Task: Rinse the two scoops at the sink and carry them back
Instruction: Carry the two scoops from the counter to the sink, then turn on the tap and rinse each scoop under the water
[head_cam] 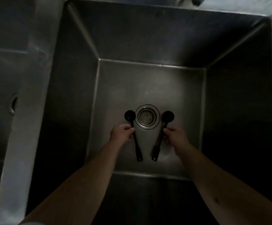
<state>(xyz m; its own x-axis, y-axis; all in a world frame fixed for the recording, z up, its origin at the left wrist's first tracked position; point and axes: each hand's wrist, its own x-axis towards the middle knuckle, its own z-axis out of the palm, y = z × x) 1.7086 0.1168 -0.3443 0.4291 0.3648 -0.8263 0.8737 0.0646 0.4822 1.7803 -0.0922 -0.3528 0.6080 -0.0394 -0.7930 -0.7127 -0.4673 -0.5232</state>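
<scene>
Reaching down into a deep stainless-steel sink (77,88), both bare arms of the person stretch toward the bottom, where the light is weak. The left hand (122,132) has its fingers (128,127) closed around the thin handle of the left black scoop (132,127), a little below the round bowl. The right hand (175,135) holds the right black scoop (163,129) in the same way, its fingers (168,131) clamped on the upper part of the handle. The two scoops form a V shape: the bowls are far from each other and point away from the person, and the handle ends come near each other, close to the front wall of the basin, without touching. Between the two bowls lies the round drain strainer (147,117), with small holes in its middle; the left bowl is just beside its rim, the right bowl also. I cannot tell if the scoops rest on the sink floor or are held a little above it. At the left, a second basin (0,82) is partly visible, separated by a broad steel divider (34,82).
</scene>
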